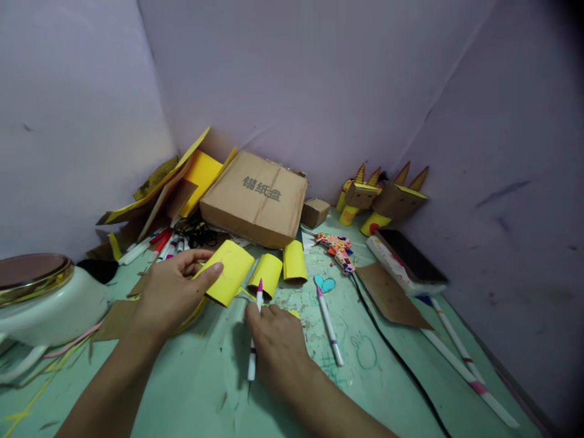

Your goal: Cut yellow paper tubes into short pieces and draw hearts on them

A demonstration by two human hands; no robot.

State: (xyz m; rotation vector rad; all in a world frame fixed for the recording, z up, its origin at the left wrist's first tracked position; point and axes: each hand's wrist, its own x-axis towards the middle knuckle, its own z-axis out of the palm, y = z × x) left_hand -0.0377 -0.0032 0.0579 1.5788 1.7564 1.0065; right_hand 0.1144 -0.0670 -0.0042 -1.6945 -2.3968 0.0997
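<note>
Lower centre: the right hand (274,340) rests on the green table (191,389), fingers curled about a white marker (253,340) with a pink tip that points away from the person. Left of it, the left hand (171,292) grips the largest yellow paper roll (230,274), thumb on top and fingers closed behind. Two smaller yellow rolls (279,267) lie just beside it to the right. A second marker (329,325) lies near the right hand, beside green doodles drawn on the table. A black cable (392,353) runs toward the lower right edge; bare table lies between it and the hands. Mid-right: a brown card piece (387,295) and a dark phone (410,255). Centre back: a cardboard box (255,198) printed 锡纸盘. Upper right of the table: cardboard animal figures (383,198) against the wall. Far left edge: a white pot (41,298) with a gold rim
</note>
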